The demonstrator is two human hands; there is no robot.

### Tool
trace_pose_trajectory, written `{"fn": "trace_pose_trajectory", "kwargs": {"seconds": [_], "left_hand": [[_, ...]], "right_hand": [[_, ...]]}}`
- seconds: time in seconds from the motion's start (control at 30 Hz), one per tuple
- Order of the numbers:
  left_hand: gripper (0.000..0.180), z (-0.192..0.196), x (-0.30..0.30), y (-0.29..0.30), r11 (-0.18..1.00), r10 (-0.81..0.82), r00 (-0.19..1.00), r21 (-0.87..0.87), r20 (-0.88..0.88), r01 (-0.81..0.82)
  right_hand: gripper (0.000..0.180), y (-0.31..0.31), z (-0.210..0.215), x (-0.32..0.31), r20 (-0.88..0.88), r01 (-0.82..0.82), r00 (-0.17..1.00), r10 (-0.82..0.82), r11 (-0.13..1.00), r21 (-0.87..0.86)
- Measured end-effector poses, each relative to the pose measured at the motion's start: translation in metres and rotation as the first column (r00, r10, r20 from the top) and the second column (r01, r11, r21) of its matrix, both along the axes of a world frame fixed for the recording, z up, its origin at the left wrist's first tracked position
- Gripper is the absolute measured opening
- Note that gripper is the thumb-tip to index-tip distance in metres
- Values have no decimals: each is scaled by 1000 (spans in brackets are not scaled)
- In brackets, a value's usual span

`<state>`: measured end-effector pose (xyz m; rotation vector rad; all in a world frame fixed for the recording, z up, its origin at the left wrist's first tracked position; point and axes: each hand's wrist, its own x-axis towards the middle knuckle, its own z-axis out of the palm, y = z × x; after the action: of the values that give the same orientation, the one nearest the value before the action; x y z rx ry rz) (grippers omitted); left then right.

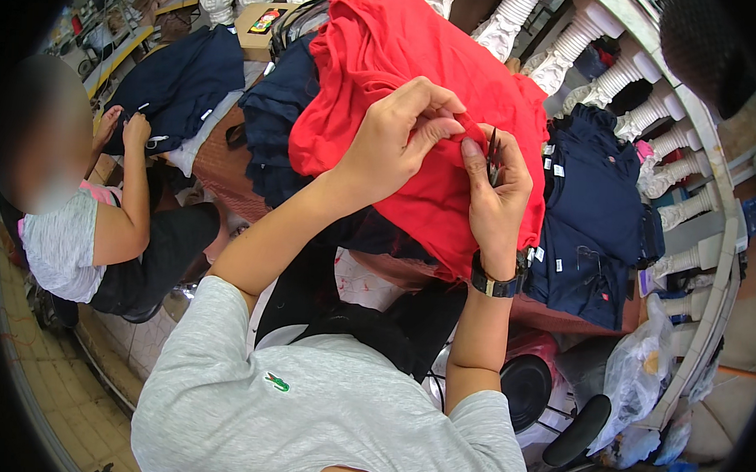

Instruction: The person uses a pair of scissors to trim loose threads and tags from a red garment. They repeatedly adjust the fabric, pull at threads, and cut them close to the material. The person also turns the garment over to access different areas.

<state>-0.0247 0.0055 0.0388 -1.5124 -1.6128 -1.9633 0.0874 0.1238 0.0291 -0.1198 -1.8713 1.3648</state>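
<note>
A pile of red fabric garments [413,50] lies in front of me, loosely folded and heaped on the table. My left hand [405,135] pinches a gathered edge of the red fabric between thumb and fingers. Close beside it, my right hand [501,195] grips the same edge with its thumb. Small dark thread snips [493,148] are tucked in the right hand, blades pointing up between thumb and fingers. Their handles are mostly hidden by the palm. A watch with a dark strap sits on my right wrist.
Folded navy garments [589,213] with white tags lie to the right, and a navy stack [277,120] to the left. A seated co-worker [97,221] handles a navy garment [181,80]. White balusters [576,50] curve behind the table. A plastic bag [640,369] hangs at lower right.
</note>
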Motion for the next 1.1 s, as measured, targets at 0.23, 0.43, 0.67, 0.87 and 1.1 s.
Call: {"fn": "trace_pose_trajectory", "kwargs": {"seconds": [0.23, 0.43, 0.67, 0.87, 1.1], "left_hand": [[16, -6, 1, 4, 969, 243, 910, 119, -336, -214], [10, -4, -11, -1, 991, -108, 988, -88, -115, 98], [16, 22, -19, -14, 966, 147, 866, -119, -479, -230], [13, 19, -8, -20, 978, 17, 997, -204, -82, -33], [13, 19, 1, -24, 987, -22, 1000, -161, 10, 23]], "right_hand": [[25, -9, 7, 3, -85, 181, 983, -160, 891, 417], [13, -1, 4, 6, 21, -10, 1000, 9, 998, 67], [19, 12, 6, 12, -15, -310, 948, 318, 909, -280], [22, -13, 12, 4, -264, 86, 956, -129, 982, -169], [13, -27, 2, 4, -283, 382, 916, -286, 839, 388]]}}
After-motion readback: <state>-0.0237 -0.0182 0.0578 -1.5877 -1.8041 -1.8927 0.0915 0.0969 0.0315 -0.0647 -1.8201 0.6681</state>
